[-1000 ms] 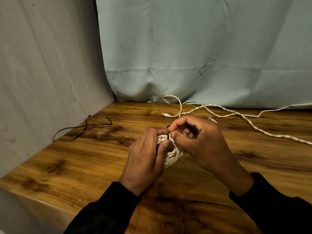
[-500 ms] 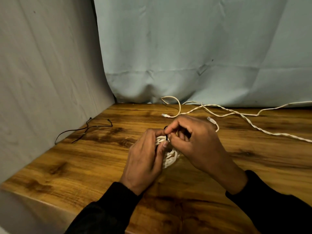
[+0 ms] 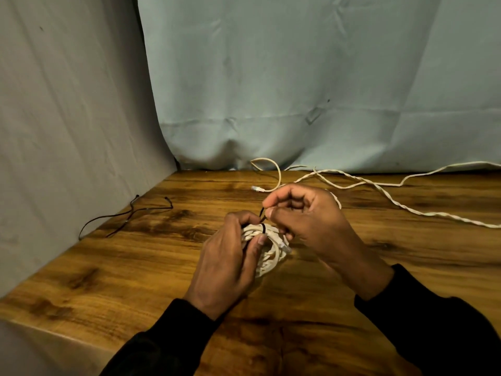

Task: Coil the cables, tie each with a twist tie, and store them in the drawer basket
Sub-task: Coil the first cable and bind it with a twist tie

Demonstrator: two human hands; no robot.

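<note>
1. Cloth backdrops fill the upper part of the view: a pale blue-green sheet [image 3: 311, 77] hangs behind the table, and a grey sheet [image 3: 67, 118] hangs along the left side.
2. Beneath them lies a wooden table [image 3: 135, 267] with strong dark grain, its near left corner in view.
3. Black sleeves [image 3: 168, 346] cover both forearms, which come in from the bottom edge and meet near the table's middle.
4. An uncoiled white cable [image 3: 390, 198] trails across the far right of the table, partly twisted on itself, with one plug end [image 3: 255, 188] lying just beyond the hands.
5. The left hand [image 3: 227, 261] has its fingers curled round the coiled white cable [image 3: 271, 245]; the thumb presses across the front of the bundle and the forefinger arches over its top. The coil sits in this grip just above the table's centre, a clear plug [image 3: 284, 246] sticking out on its right side.
6. The right hand [image 3: 306, 221] is closed, with thumb and forefinger pressed together on the free end of the twist tie; the other fingers are tucked into the palm, and the lowest ones touch the coil's right edge.
7. The black twist tie [image 3: 263, 229] wraps over the top strands of the coil, and its end rises to the right hand's pinch.
8. Spare black twist ties [image 3: 127, 215] lie loose on the table's left side, close to the grey sheet and well apart from the hands.
</note>
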